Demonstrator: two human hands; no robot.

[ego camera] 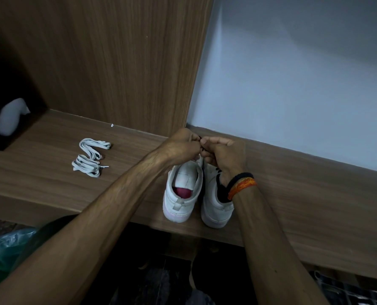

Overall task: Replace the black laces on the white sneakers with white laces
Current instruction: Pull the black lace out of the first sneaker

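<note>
Two white sneakers stand side by side on the wooden shelf [304,194], heels toward me: the left sneaker [182,194] and the right sneaker [216,208]. Above their front parts my left hand [182,145] and my right hand [223,156] meet, fingers curled, pinching a black lace [201,148] of which only a small bit shows between them. The sneakers' toes and eyelets are hidden under my hands. Two bundles of white laces [90,157] lie on the shelf to the left, apart from the shoes.
A tall wooden panel [117,62] rises behind the shelf, with a pale wall [293,84] to its right. A dark cubby at far left holds a white object [9,118]. A green plastic bag [4,245] lies low on the left.
</note>
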